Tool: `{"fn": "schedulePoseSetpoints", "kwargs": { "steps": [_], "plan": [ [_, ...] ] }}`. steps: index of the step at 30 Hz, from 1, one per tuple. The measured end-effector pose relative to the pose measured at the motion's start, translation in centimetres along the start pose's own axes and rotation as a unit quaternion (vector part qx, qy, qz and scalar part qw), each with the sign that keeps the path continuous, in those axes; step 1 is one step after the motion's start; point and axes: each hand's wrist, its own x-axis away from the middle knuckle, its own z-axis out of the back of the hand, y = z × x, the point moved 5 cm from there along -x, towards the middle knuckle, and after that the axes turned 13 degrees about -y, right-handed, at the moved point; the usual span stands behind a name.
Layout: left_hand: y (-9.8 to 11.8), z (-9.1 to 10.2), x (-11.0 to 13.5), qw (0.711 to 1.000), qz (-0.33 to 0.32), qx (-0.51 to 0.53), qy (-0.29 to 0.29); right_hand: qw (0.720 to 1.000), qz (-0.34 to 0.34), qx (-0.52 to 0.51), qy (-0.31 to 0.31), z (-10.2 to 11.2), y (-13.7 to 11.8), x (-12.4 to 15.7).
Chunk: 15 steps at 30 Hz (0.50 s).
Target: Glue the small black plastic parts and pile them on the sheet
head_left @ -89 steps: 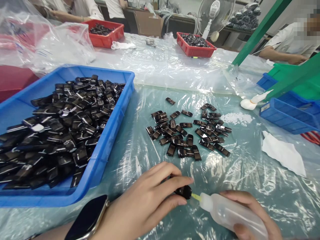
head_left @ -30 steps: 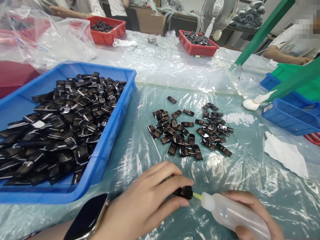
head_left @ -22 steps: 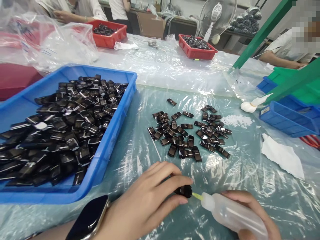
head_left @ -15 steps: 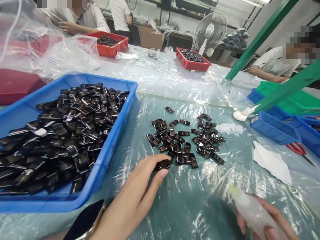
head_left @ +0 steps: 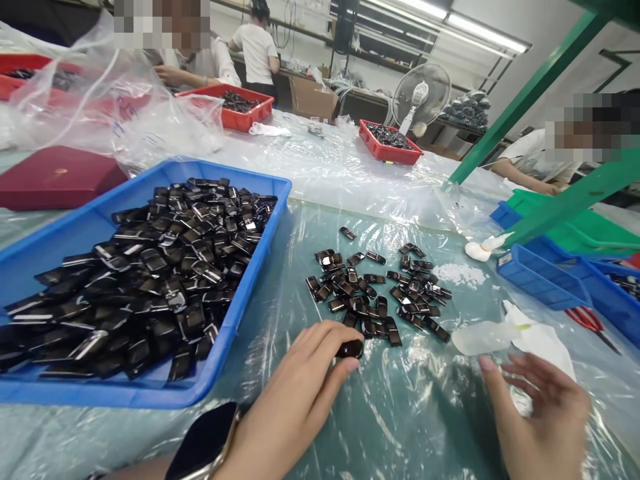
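Big blue tray [head_left: 250, 293] at left is heaped w/ glossy black pods, set close by the left arm, prob. as bulk stock. Loose pile of pods [head_left: 375, 293] lies spread on the plastic-covered table [head_left: 400, 427] betw. both hands, flat and separated, easy to pick singly. Squeeze bottle [head_left: 483, 337] lies on its side by a white cloth [head_left: 545, 343], nozzle twd the cloth. Left hand [head_left: 295, 400] pinches one black pod [head_left: 350, 349] in its fingertips, at the pile's near edge. Right hand [head_left: 543, 413] is open, fingers spread, holding nothing, just short of the bottle. Nothing blocks either hand.
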Motion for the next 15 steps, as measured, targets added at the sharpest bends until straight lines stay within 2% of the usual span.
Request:
{"fn": "schedulePoseSetpoints", "kwargs": {
  "steps": [1, 2, 3, 4, 5, 7, 9, 12, 15],
  "plan": [
    [0.0, -0.1, 0.0, 1.000, -0.010, -0.004, 0.000, 0.999, 0.004, 0.014, 0.041, -0.1, -0.7, 1.5],
    [0.1, -0.1, 0.0, 1.000, -0.021, -0.007, 0.001, 0.999, -0.020, 0.027, 0.026, -0.9, -1.3, 2.8],
    [0.2, -0.2, 0.0, 0.999, -0.031, -0.010, 0.002, 0.999, -0.004, 0.034, -0.030, -2.3, -2.3, 3.9],
    [0.3, -0.2, -0.1, 0.999, -0.040, -0.014, 0.003, 0.991, 0.039, 0.039, -0.121, -4.1, -3.5, 4.9],
    [0.4, -0.2, -0.1, 0.999, -0.049, -0.017, 0.004, 0.982, 0.069, 0.037, -0.171, -5.7, -4.5, 5.8],
    [0.7, -0.3, -0.1, 0.998, -0.064, -0.023, 0.006, 0.958, 0.121, 0.043, -0.255, -8.3, -6.1, 6.5],
    [0.8, -0.2, -0.1, 0.997, -0.071, -0.026, 0.008, 0.942, 0.142, 0.047, -0.299, -10.0, -6.9, 6.1],
    [0.9, -0.1, 0.0, 0.997, -0.071, -0.031, 0.016, 0.935, 0.134, 0.034, -0.327, -10.7, -7.2, 4.7],
    [1.0, 0.0, 0.1, 0.997, -0.067, -0.030, 0.016, 0.932, 0.105, -0.018, -0.345, -10.2, -7.1, 3.9]
  ]
}}
